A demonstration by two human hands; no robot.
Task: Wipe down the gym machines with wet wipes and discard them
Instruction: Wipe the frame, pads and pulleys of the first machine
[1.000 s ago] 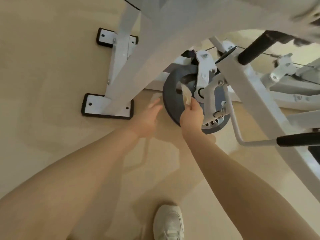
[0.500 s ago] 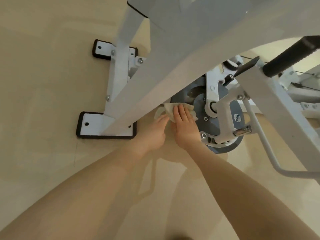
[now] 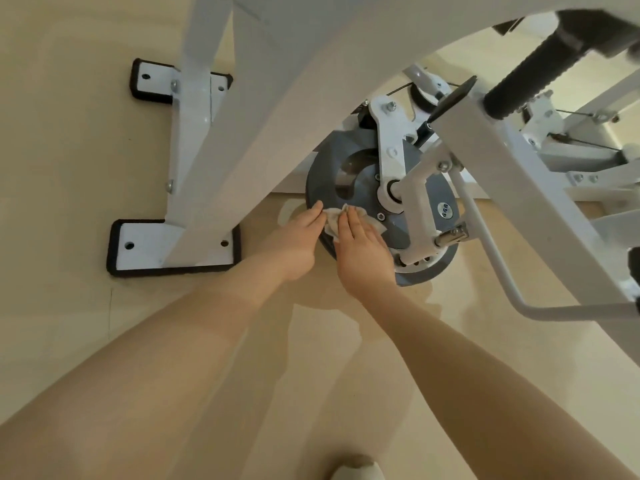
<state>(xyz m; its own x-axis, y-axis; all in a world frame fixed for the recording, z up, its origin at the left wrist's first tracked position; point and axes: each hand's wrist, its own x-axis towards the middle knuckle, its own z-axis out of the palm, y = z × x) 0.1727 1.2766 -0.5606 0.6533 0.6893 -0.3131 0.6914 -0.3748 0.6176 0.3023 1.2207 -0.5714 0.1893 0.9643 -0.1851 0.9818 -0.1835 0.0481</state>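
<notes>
Now both hands are on the wipe. A second ago the right hand (image 3: 363, 252) held the wet wipe (image 3: 334, 218) bunched and upright in a pinch, just short of the grey weight plate (image 3: 349, 164), and the left hand (image 3: 294, 242) hovered empty beside it. Half a second ago the wipe had been laid against the plate under flat right fingers, with the left fingertips at its edge. At present the right hand lies flat, fingers straight and together, pressing the wipe onto the lower left face of the plate; the left hand is extended, its fingertips touching the wipe's left corner at the plate rim, not curled round it. Wipe sits crumpled and partly spread between the two hands, below the plate's curved slot. White machine frame (image 3: 242, 133) and its floor foot (image 3: 173, 247) show no contact. Judgement: carrying has given way to wiping; the plate is under way, with disposal to come.
</notes>
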